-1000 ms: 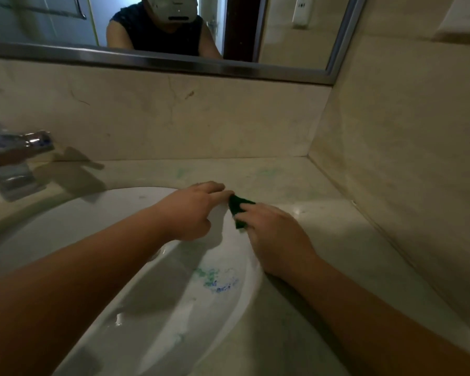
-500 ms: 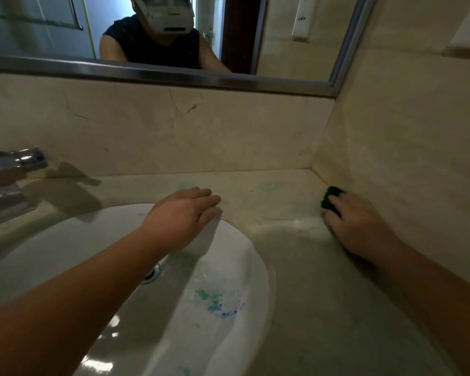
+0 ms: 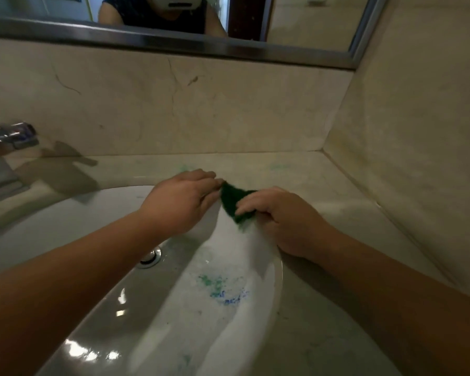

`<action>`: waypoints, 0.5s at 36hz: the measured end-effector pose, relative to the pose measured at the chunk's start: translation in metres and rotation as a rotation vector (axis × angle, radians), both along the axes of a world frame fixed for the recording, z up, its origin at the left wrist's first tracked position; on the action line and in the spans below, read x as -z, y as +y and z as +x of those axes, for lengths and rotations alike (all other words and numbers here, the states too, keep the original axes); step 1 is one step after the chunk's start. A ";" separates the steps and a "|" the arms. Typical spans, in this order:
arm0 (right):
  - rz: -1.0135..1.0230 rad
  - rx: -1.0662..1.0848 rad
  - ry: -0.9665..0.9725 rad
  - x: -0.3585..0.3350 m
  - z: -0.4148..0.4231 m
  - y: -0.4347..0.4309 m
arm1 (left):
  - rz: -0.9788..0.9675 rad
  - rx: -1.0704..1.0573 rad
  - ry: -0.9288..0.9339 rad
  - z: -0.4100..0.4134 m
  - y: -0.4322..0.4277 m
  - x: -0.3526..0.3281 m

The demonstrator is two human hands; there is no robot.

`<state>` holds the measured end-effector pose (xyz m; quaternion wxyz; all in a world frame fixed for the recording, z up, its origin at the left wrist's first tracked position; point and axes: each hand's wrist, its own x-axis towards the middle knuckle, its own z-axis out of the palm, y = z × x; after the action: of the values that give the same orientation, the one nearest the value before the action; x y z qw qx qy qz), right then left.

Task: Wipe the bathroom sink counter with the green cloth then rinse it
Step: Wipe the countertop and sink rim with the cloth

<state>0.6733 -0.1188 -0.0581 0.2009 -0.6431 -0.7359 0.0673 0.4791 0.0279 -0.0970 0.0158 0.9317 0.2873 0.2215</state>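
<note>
The green cloth point(image 3: 234, 203) is pinched in my right hand point(image 3: 285, 218) at the far right rim of the white sink point(image 3: 272, 294). My left hand point(image 3: 182, 202) rests flat on the rim just left of the cloth, fingertips touching or nearly touching its upper corner. The beige marble counter point(image 3: 323, 191) runs behind and to the right of the basin. Green and blue stains point(image 3: 223, 290) mark the inside of the basin, and fainter green smears point(image 3: 278, 166) lie on the counter near the back wall.
A chrome faucet point(image 3: 10, 135) juts in from the left edge. The drain point(image 3: 151, 257) sits in the basin under my left forearm. A marble backsplash point(image 3: 174, 104) and a side wall point(image 3: 418, 158) box in the counter corner. A mirror point(image 3: 174, 17) hangs above.
My right hand swept the cloth from the right wall corner back left to the sink rim, meeting my left hand. My left hand stayed on the rim.
</note>
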 end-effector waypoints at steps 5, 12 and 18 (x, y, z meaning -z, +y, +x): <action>0.117 0.009 0.076 -0.031 0.021 -0.020 | -0.022 0.039 0.051 -0.006 0.003 -0.005; -0.111 0.474 -0.133 -0.050 0.122 -0.008 | 0.003 0.061 0.024 -0.008 0.009 0.001; -0.183 0.618 -0.257 0.010 0.145 0.019 | -0.003 0.061 -0.019 -0.007 0.018 0.008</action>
<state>0.8179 -0.1002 -0.0684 0.0588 -0.8542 -0.5165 -0.0125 0.4716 0.0454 -0.1053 0.0266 0.9379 0.2590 0.2294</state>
